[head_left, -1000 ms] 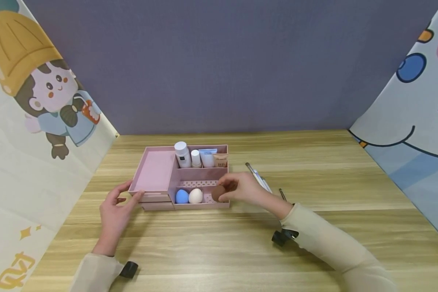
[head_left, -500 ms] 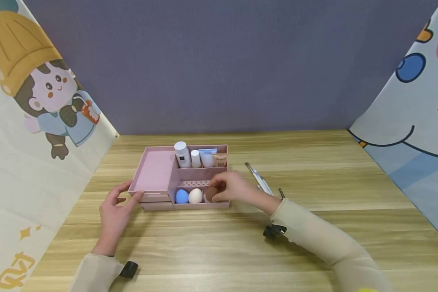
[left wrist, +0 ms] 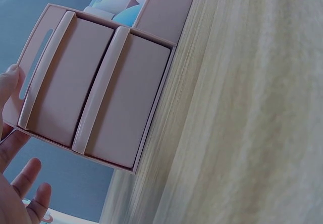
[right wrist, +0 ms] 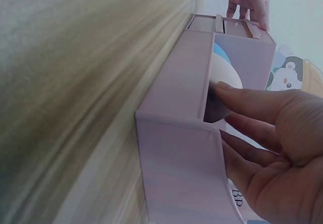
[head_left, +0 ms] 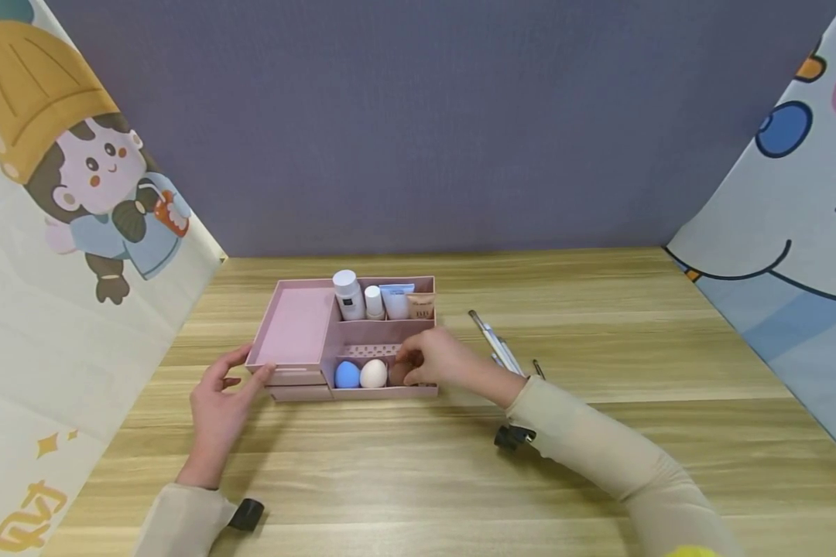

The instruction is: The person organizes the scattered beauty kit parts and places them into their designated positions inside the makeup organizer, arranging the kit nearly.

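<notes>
A pink desktop makeup organizer (head_left: 298,325) stands on the wooden table, with two drawers (left wrist: 121,98) in its left part. My left hand (head_left: 220,402) grips its front left corner, thumb on the upper edge and other fingers at the side. Between thumb and fingers my right hand (head_left: 446,362) pinches a brown makeup sponge (right wrist: 216,107), low inside the front compartment and partly hidden by the fingers. Left of it in the same compartment sit a cream makeup sponge (head_left: 373,374) and a blue makeup sponge (head_left: 347,375).
The organizer's back compartment holds a white bottle (head_left: 349,296), a smaller white-capped bottle (head_left: 374,303), a pale blue tube (head_left: 396,300) and a brown tube (head_left: 421,305). Makeup brushes (head_left: 496,340) lie on the table to the right. A grey panel (head_left: 446,139) rises behind.
My right hand has moved left and down with the brown sponge, bringing it beside the cream one in the front compartment. The left hand has kept its place.
</notes>
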Motion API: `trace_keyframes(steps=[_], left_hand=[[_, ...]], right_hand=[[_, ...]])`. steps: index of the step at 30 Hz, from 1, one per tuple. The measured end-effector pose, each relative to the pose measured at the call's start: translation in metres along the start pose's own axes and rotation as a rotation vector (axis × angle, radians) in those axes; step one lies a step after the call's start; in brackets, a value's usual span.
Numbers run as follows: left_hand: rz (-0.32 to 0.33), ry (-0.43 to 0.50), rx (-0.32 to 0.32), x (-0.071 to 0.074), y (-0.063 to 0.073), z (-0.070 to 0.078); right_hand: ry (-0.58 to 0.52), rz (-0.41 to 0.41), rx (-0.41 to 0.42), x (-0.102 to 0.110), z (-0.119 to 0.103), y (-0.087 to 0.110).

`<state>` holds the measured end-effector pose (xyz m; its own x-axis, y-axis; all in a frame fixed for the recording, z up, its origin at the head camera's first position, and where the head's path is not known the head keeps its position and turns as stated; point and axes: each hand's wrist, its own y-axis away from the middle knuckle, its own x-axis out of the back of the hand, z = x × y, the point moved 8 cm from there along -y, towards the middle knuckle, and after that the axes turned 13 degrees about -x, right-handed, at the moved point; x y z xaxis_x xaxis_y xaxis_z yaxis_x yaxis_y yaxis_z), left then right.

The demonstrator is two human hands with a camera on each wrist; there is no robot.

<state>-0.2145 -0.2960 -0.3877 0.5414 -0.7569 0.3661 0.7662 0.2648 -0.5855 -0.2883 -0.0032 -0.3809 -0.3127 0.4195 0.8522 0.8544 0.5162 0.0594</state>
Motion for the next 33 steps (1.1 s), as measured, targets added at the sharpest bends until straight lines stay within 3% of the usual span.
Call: trace_keyframes(steps=[15, 25, 33], left_hand=[[0.009, 0.003, 0.006, 0.000, -0.002, 0.000], [0.002, 0.003, 0.017, -0.001, -0.002, -0.001], [0.005, 0.000, 0.010, -0.001, -0.002, -0.003]], right_hand=[[-0.035, -0.038, 0.004, -0.002, 0.000, -0.002], [-0.234, -0.050, -0.019, 0.003, 0.010, 0.005], [-0.362, 0.028, 0.004, 0.029, 0.022, 0.024]])
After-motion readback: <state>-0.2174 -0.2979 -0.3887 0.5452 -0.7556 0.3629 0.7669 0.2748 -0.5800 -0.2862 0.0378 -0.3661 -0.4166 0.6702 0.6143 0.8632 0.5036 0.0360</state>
